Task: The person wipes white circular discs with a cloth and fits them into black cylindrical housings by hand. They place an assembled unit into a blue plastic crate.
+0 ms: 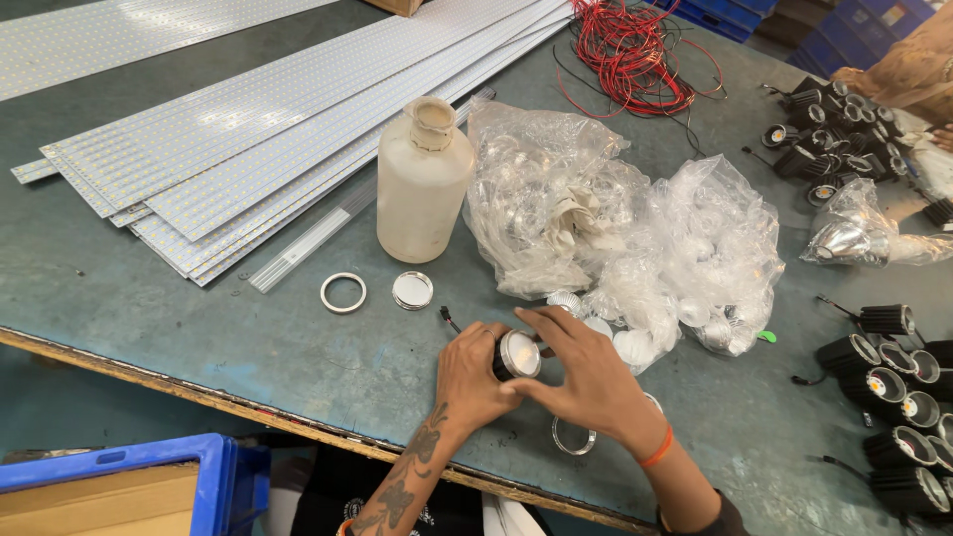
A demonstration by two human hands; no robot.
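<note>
Head view: both hands, left hand [475, 375] and right hand [581, 375], grasp a lamp [516, 354] below the bottle [424, 184], its reflector seated, a ring [343, 292] and many lamps [893, 397] apparently unfinished.

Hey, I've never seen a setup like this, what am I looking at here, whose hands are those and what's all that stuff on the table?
This is one picture from a camera worn on a person's head, looking down at their own two bare hands over a grey-green worktable. The left hand and the right hand together hold a small round black lamp housing with a shiny silver face. Just behind them lie crumpled clear plastic bags of small parts, a cloudy white plastic bottle, a silver ring and a round silver cap. Long white light strips lie at the far left, red wire at the top, and more black lamp housings to the right.
</note>
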